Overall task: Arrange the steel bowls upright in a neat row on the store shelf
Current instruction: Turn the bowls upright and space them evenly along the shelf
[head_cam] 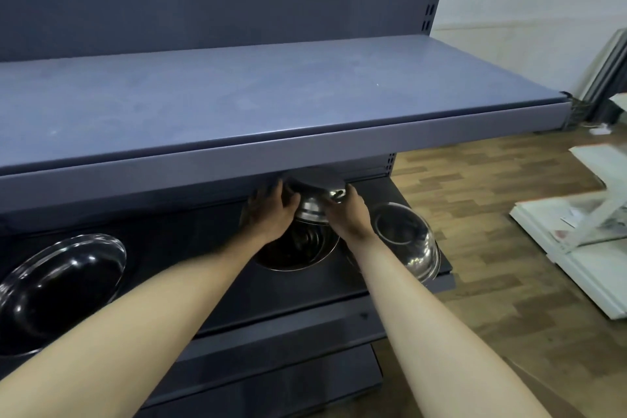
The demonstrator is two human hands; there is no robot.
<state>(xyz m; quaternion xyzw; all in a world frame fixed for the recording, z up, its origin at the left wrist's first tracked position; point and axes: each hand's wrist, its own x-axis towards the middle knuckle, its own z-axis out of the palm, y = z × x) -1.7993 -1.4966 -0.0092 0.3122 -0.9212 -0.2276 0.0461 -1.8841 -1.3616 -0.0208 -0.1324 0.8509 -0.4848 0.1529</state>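
On the dark lower shelf (210,268) both my hands hold a steel bowl (314,205) raised just under the upper shelf. My left hand (271,210) grips its left side and my right hand (346,214) grips its right side. Its upper part is hidden by the upper shelf's front edge. Directly below it stands an upright steel bowl (298,251). To the right another steel bowl (405,241) lies tilted near the shelf's right end. A wide upright steel bowl (57,285) sits at the far left.
The blue-grey upper shelf (271,105) juts out above the bowls and leaves a low gap. Right of the rack is a wooden floor (481,214) with white boards (576,248) lying on it. A lower ledge (278,343) runs below.
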